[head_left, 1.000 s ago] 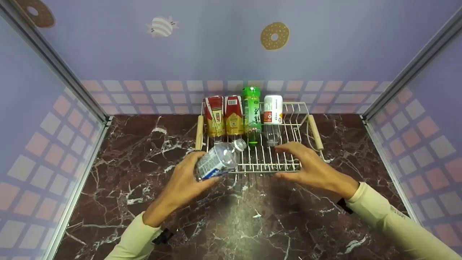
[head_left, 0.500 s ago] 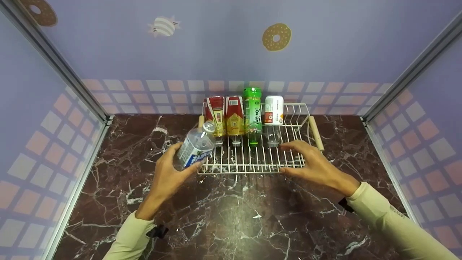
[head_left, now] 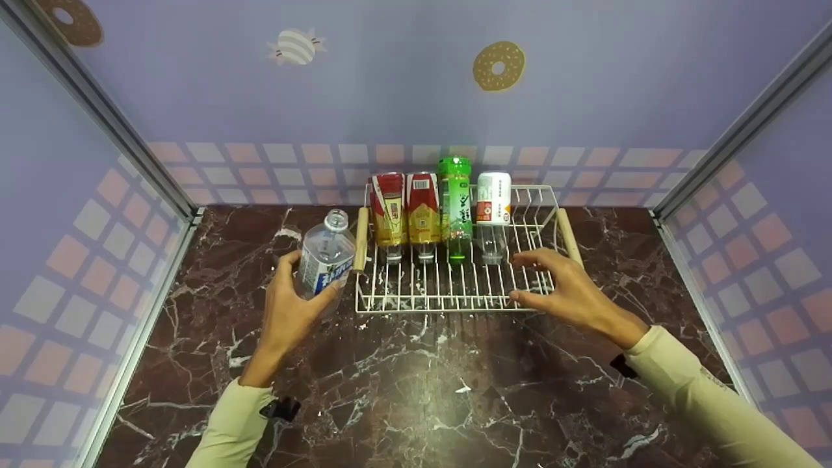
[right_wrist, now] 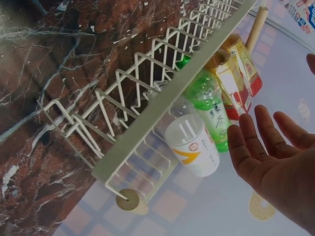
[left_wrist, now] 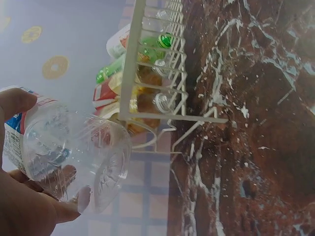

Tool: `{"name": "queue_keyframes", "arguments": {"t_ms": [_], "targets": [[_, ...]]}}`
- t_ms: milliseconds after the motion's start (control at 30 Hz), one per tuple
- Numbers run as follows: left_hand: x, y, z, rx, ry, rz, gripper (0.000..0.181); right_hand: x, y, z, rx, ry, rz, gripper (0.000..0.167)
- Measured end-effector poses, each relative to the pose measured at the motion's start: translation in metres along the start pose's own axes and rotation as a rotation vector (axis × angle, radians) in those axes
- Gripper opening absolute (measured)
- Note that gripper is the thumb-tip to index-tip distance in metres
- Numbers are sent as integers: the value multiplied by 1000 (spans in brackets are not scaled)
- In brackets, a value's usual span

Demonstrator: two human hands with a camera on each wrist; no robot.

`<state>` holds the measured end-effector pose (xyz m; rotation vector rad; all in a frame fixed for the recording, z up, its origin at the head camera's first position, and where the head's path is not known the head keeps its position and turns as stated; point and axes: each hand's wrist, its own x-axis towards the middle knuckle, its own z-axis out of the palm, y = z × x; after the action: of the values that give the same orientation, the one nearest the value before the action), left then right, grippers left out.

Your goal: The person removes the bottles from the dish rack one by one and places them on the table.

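Observation:
In the head view my left hand [head_left: 286,312] grips a clear bottle [head_left: 330,246] with a blue and white label, its open neck up and tilted slightly right, just left of the wire rack [head_left: 448,311]. The left wrist view shows my fingers around the same bottle [left_wrist: 74,152], its base toward the rack. My right hand [head_left: 572,292] holds nothing; fingers and thumb are spread apart over the rack's front right part. Nearest to it stands an upside-down bottle with a white label [head_left: 493,198].
In the rack also stand a green bottle [head_left: 455,201] and two upside-down red and yellow bottles [head_left: 388,208] [head_left: 423,208]. The rack has wooden handles [head_left: 569,239] at both sides. Patterned walls [head_left: 416,78] enclose the marble surface [head_left: 416,403] at the back and sides.
My left hand has carried the bottle leftward from over the rack's front to beside its left handle, turning it more upright. My right hand has shifted slightly right.

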<state>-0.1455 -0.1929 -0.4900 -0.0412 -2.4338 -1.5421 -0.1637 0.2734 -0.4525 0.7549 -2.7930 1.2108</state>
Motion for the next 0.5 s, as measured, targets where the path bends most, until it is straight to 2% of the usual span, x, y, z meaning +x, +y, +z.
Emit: {"name": "queue_keyframes", "arguments": {"t_ms": [167, 300, 500], "targets": [[8, -17, 2, -83, 18, -44, 79, 1, 8, 0, 30, 19, 26, 63], [16, -36, 6, -141, 57, -47, 76, 2, 13, 0, 45, 22, 54, 61], [28, -62, 11, -121, 109, -56, 74, 5, 17, 1, 38, 32, 67, 60]]}}
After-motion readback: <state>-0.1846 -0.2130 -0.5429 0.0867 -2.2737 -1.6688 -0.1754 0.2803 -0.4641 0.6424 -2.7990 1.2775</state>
